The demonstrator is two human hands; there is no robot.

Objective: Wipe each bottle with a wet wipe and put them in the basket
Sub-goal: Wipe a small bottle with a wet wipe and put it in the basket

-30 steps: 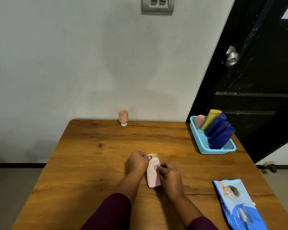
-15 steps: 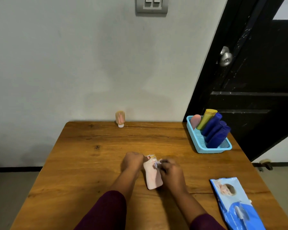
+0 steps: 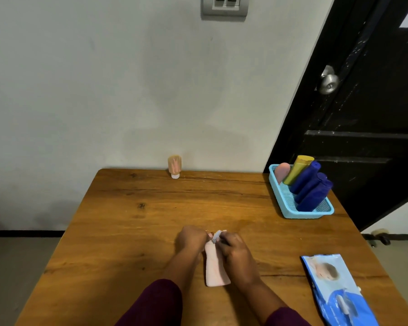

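Note:
A pale pink bottle (image 3: 214,267) lies near the table's front middle, its base toward me. My left hand (image 3: 191,240) grips its top end from the left. My right hand (image 3: 236,252) pinches a small white wet wipe (image 3: 216,236) against the bottle's neck. At the table's far right stands a light blue basket (image 3: 290,211) holding several bottles: blue ones, a yellow one and a pink one. One small tan bottle (image 3: 174,166) stands cap-down at the table's back edge by the wall.
A blue wet-wipe pack (image 3: 337,290) lies at the front right of the wooden table (image 3: 132,227). A black door (image 3: 363,114) stands just behind the basket. A grey wall backs the table.
The wipe in my right hand has slid up from the bottle's side to its neck. My left hand keeps its hold on the top. The bottle stays in place.

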